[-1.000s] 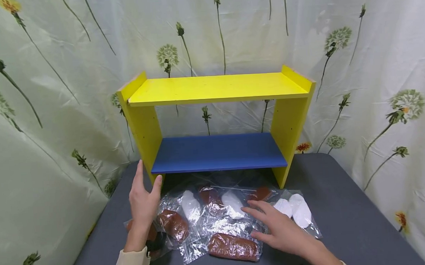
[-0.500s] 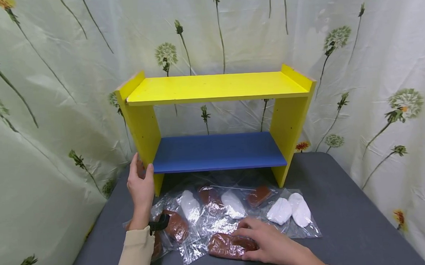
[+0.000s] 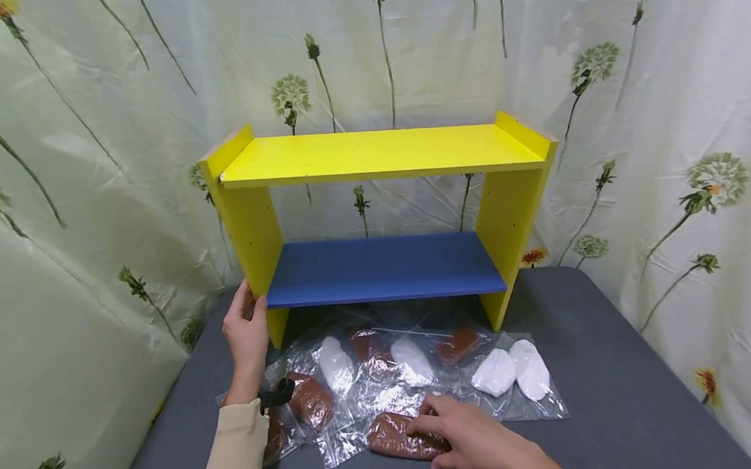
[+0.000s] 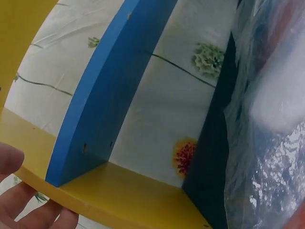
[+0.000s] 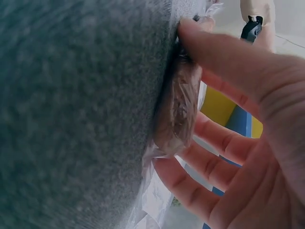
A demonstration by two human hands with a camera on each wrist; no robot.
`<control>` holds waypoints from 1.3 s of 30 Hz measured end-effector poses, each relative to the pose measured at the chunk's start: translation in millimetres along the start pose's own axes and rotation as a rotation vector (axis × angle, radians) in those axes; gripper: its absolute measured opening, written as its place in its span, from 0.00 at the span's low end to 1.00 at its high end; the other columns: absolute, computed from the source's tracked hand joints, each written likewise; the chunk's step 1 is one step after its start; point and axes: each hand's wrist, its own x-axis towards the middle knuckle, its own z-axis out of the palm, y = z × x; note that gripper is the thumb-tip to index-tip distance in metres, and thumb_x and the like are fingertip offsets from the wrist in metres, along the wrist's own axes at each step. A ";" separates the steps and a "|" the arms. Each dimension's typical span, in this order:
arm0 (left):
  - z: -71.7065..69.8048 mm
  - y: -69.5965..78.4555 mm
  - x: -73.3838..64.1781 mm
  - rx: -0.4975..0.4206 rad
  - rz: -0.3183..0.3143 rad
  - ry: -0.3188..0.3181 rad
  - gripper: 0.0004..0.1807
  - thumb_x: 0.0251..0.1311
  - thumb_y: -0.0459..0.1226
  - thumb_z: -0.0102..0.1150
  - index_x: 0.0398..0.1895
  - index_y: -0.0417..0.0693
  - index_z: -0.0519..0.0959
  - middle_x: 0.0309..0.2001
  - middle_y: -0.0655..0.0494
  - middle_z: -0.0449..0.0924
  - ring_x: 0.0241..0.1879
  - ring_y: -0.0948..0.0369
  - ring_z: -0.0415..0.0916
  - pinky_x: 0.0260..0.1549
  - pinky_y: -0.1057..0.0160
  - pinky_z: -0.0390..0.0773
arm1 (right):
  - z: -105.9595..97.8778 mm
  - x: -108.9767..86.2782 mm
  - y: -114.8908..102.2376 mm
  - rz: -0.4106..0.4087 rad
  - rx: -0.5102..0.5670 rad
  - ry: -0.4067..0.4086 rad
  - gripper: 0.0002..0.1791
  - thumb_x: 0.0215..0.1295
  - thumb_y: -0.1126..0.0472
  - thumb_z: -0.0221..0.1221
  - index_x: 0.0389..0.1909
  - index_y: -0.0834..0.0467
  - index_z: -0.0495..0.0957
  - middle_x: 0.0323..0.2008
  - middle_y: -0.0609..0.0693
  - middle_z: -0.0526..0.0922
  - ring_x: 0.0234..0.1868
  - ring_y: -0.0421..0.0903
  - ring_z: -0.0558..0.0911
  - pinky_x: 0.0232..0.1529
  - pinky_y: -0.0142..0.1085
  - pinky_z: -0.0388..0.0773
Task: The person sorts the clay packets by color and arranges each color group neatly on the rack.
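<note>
A small yellow shelf unit [image 3: 384, 153] with a blue lower board [image 3: 386, 269] stands on the dark table. My left hand [image 3: 248, 338] grips the front edge of its left side panel [image 4: 90, 202], level with the blue board; in the left wrist view the thumb is on one face, the fingers on the other. My right hand [image 3: 475, 433] holds a brown clay-like block [image 3: 393, 435] in a transparent bag, lying at the front of the table. In the right wrist view the thumb and fingers curl about the bagged block [image 5: 178, 107].
Behind my right hand lie more transparent bags with white lumps [image 3: 495, 373] and brown lumps [image 3: 310, 400], some overlapping under the shelf's front. The dark table [image 3: 608, 364] extends to both sides. A flower-print curtain [image 3: 647, 111] hangs behind and around.
My left hand has moved up and slightly left onto the shelf's side panel and taken hold of its edge. My right hand has come down and left onto the brown bagged block.
</note>
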 end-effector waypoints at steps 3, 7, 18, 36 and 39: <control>-1.6 -2.5 1.1 0.014 -0.003 0.006 0.26 0.72 0.37 0.58 0.70 0.69 0.73 0.63 0.57 0.78 0.59 0.56 0.77 0.57 0.54 0.77 | 0.6 1.3 1.1 -0.018 -0.034 0.011 0.28 0.56 0.48 0.74 0.59 0.37 0.79 0.45 0.36 0.73 0.38 0.31 0.69 0.30 0.23 0.68; -1.5 -3.9 1.7 0.049 -0.004 0.001 0.26 0.72 0.38 0.58 0.70 0.70 0.72 0.62 0.58 0.78 0.58 0.56 0.78 0.57 0.51 0.77 | 0.8 2.2 1.9 -0.029 -0.069 0.010 0.28 0.56 0.47 0.74 0.59 0.37 0.79 0.42 0.35 0.74 0.37 0.30 0.68 0.30 0.22 0.67; 0.6 -6.1 9.3 0.075 0.008 -0.011 0.28 0.68 0.41 0.63 0.71 0.67 0.72 0.61 0.54 0.80 0.57 0.54 0.80 0.55 0.49 0.78 | -5.1 8.5 2.7 0.011 -0.089 -0.006 0.26 0.57 0.52 0.71 0.59 0.37 0.81 0.41 0.35 0.78 0.34 0.30 0.72 0.32 0.24 0.71; 1.6 -11.8 5.4 0.101 0.018 0.014 0.30 0.67 0.36 0.64 0.70 0.68 0.73 0.58 0.52 0.82 0.54 0.54 0.82 0.50 0.58 0.81 | -3.9 8.9 2.1 -0.103 -0.076 0.133 0.42 0.60 0.69 0.66 0.74 0.40 0.67 0.40 0.39 0.85 0.26 0.28 0.69 0.28 0.21 0.69; 0.7 -11.5 5.5 0.127 0.031 0.015 0.30 0.67 0.36 0.65 0.70 0.70 0.73 0.57 0.52 0.82 0.53 0.54 0.82 0.49 0.56 0.81 | -2.0 9.1 5.3 -0.099 -0.044 0.141 0.38 0.63 0.69 0.66 0.72 0.42 0.71 0.44 0.40 0.84 0.33 0.29 0.76 0.34 0.23 0.75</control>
